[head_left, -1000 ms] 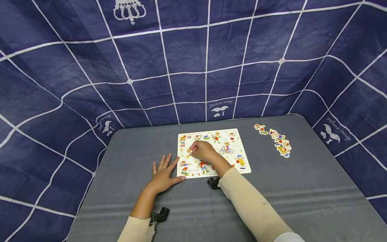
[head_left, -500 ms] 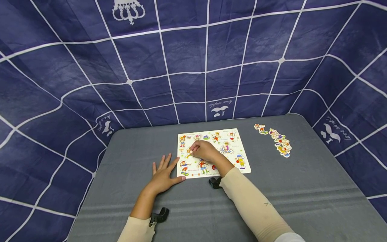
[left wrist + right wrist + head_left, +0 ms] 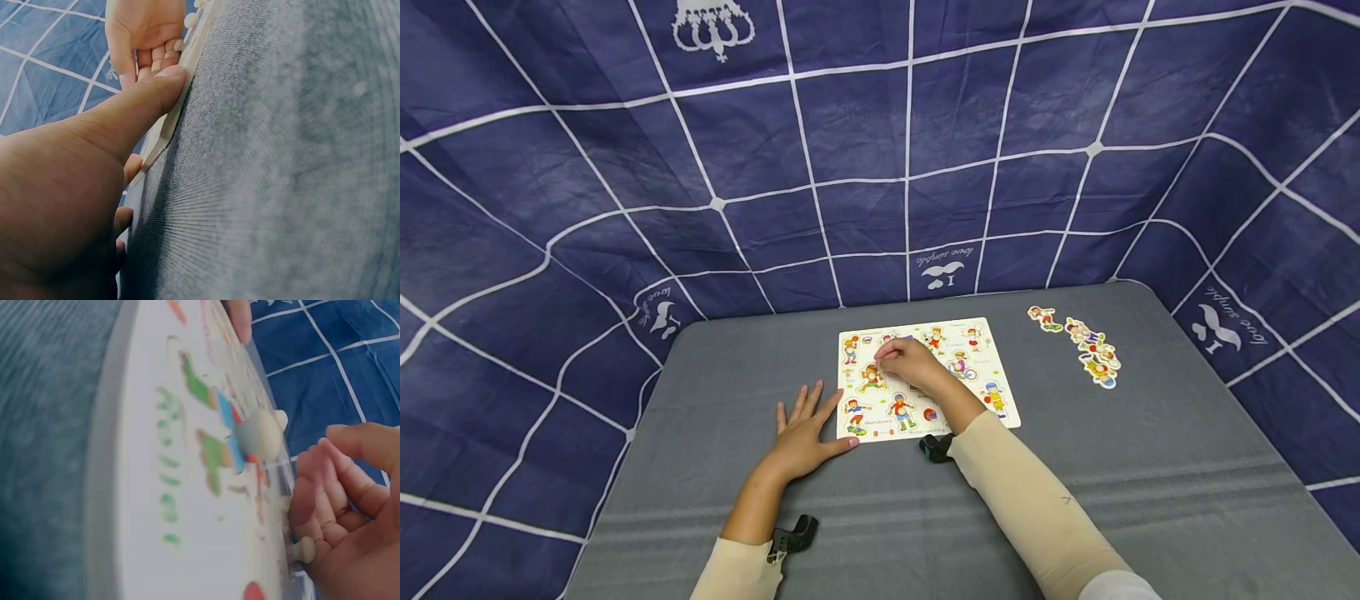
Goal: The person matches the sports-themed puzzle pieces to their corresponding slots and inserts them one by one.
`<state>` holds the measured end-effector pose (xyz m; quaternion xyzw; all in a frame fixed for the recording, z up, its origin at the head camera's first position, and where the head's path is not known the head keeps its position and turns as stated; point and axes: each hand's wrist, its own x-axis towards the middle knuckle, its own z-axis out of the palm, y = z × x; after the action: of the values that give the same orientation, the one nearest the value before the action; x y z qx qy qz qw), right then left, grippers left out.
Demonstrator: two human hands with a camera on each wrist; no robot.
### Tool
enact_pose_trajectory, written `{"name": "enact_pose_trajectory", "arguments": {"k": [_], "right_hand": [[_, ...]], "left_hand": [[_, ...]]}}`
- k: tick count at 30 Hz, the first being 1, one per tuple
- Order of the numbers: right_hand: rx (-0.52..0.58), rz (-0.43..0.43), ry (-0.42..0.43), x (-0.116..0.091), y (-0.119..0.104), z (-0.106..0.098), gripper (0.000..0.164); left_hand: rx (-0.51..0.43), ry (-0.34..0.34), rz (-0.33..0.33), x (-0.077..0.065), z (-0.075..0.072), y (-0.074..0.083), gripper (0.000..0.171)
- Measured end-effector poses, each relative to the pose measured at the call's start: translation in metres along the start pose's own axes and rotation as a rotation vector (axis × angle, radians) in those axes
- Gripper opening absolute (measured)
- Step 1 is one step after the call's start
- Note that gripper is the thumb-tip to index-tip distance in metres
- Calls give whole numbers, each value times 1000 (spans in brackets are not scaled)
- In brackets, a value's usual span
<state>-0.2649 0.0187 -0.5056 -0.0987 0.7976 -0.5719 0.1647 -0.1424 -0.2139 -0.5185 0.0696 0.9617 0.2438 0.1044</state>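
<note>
A white puzzle board (image 3: pixel 877 410) with knobbed sports-figure pieces lies on the grey cloth. My left hand (image 3: pixel 805 437) rests palm down at its left side, fingers spread, thumb at the front left corner. In the left wrist view that thumb (image 3: pixel 150 94) lies along the board's edge. Over the upper left of the board is my right hand (image 3: pixel 913 364), thumb and index tips close together with nothing between them. Just left of those fingertips a runner puzzle piece (image 3: pixel 872 379) sits in the board. In the right wrist view a roller-skater piece's wooden knob (image 3: pixel 265 434) stands near my loosely curled right fingers (image 3: pixel 350 481).
To the right of the board lie loose puzzle pieces: one single piece (image 3: pixel 1045 318) and an overlapping cluster (image 3: pixel 1096 352). Behind the grey table cloth (image 3: pixel 737 350) hangs a blue curtain (image 3: pixel 857 217) with white lines. Black wrist cameras are strapped to both wrists.
My right hand has let go of the runner piece and risen slightly away from it, toward the back right, so the whole piece shows. My left hand has stayed in place.
</note>
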Motion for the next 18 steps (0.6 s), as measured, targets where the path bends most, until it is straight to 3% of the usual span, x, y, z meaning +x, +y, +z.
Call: {"name": "enact_pose_trajectory", "arguments": {"k": [12,18], "right_hand": [[-34,-87,111,-5,3,2,8],[-18,-113,126,-13,1,-2,9]], "left_hand": [[3,-1,-3,-1,0,1,95],[0,1,-4,-1,-1,1,95]]}}
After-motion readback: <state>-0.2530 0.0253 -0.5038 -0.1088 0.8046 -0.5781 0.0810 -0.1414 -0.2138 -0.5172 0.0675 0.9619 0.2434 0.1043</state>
